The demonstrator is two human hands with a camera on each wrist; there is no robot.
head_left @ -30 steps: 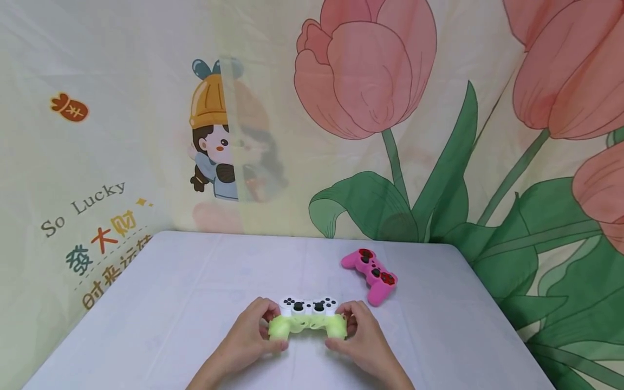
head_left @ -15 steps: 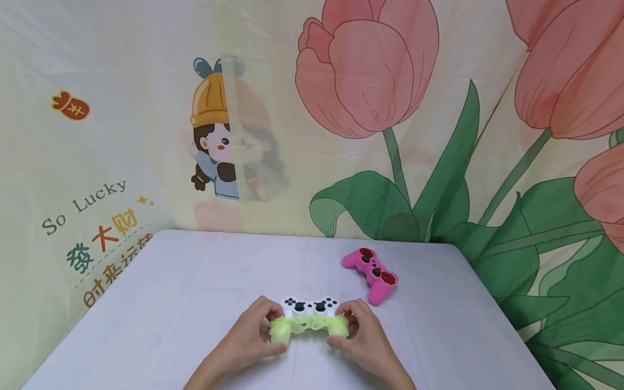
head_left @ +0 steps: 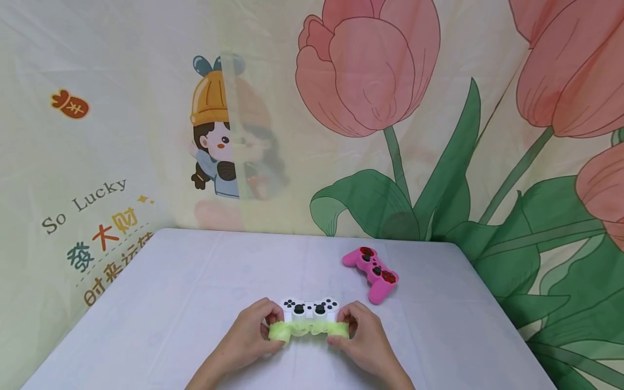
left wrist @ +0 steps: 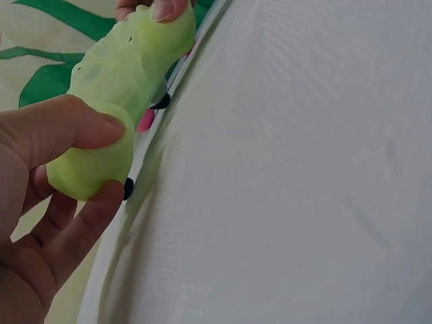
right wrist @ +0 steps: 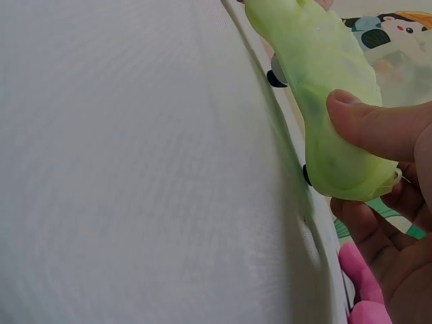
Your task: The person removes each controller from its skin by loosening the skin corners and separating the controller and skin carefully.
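In the head view, a white game controller point(head_left: 309, 310) with black sticks and buttons faces up between the two hands. A stretchy yellow-green silicone cover point(head_left: 309, 328) wraps its lower side and both grips, wrinkled along the middle. My left hand point(head_left: 255, 329) pinches the covered left grip; in the left wrist view its thumb lies on top of the cover point(left wrist: 101, 152) and fingers support it below. With thumb and fingers, my right hand point(head_left: 362, 333) pinches the covered right grip, as the right wrist view shows on the cover point(right wrist: 337, 158). How far the cover reaches round the back is hidden.
A pink game controller point(head_left: 372, 274) with red and black buttons lies behind and to the right of the hands. White cloth covers the table point(head_left: 234, 271). A printed curtain point(head_left: 273, 108) with tulips hangs behind the table's far edge.
The covered grips look shorter and the cover more bunched, while slightly more of the white controller's front shows. Both hands stay nearly in place, pinching throughout. The pink controller lies still.
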